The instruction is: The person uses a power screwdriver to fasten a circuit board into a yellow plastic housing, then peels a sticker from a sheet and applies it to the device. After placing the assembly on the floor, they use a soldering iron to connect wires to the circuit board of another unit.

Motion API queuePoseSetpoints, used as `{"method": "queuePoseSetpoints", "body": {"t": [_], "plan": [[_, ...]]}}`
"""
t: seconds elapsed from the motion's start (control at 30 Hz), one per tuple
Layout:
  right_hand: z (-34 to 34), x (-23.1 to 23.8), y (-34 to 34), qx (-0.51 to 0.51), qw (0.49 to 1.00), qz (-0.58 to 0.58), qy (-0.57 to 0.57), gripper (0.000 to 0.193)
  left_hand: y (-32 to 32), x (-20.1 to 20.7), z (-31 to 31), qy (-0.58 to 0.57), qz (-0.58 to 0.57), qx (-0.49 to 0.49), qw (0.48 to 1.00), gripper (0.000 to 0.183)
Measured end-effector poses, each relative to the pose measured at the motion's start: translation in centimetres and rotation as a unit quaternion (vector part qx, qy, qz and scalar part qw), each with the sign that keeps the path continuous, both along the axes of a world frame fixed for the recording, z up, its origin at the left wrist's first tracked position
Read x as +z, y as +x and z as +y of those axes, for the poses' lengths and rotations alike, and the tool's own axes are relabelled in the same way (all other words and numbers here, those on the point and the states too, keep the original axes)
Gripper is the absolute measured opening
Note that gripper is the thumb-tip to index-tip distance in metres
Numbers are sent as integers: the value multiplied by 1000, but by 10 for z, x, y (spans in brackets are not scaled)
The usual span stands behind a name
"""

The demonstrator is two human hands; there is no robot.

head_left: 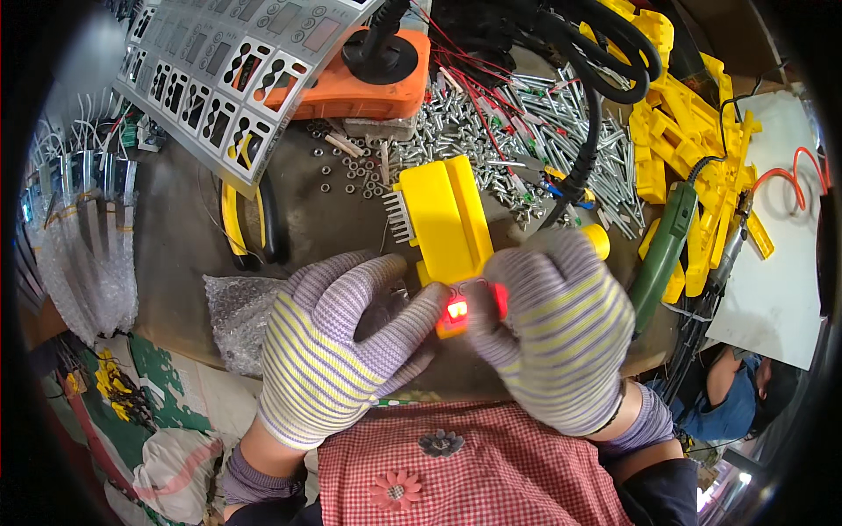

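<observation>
Over the table (175, 254), my left fingers (416, 323) and right fingers (491, 337), bent nearly closed, grip the yellow case (449, 223) by its lit end; at left, bubble wrap (83, 285) encloses wired strips (89, 175).

Two gloved hands — one left hand (338, 342), one right hand (568, 337). One yellow casing (445, 215), one pair of yellow-and-black pliers (233, 223), one green-handled tool (664, 245), one orange plastic holder (405, 77), one printed label sheet (189, 74), one red tube (798, 188). One checked apron (526, 447) with two flower patches — one grey flower (441, 442), one pink flower (396, 489). Over ten nuts (350, 173). Metal screws (447, 127) and loose yellow plastic parts (680, 127): many of each, too overlapped for an exact count.
</observation>
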State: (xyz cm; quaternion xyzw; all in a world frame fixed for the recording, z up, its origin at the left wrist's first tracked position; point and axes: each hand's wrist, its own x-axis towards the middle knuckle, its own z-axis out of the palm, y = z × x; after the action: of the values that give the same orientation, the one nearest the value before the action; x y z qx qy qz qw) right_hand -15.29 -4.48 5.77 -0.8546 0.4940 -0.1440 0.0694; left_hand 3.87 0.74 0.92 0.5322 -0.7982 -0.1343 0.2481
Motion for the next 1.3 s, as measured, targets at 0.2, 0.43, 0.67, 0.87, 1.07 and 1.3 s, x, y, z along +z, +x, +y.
{"method": "queuePoseSetpoints", "body": {"t": [0.2, 0.43, 0.67, 0.87, 1.07, 1.3], "plan": [[3, -16, -35, 88, 996, -25, -9, 31, 0, -2, 3, -11, 5, -3, 1000, 58], [24, -28, -41, 144, 988, -24, -47, 35, 2, -3, 0, -24, 2, -14, 1000, 60], [9, -21, -32, 126, 991, -7, -53, 33, 3, -7, 3, -19, 9, -4, 1000, 61], [10, -16, -30, 128, 989, 50, -64, 32, 2, -8, 2, -21, 8, 1, 1000, 61], [3, -13, -31, 144, 988, 20, -61, 30, 4, -8, 1, -33, 10, 1, 999, 63], [-31, -6, -26, 143, 970, -193, 30, 39, -2, 4, 1, -37, -18, -34, 999, 57]]}}
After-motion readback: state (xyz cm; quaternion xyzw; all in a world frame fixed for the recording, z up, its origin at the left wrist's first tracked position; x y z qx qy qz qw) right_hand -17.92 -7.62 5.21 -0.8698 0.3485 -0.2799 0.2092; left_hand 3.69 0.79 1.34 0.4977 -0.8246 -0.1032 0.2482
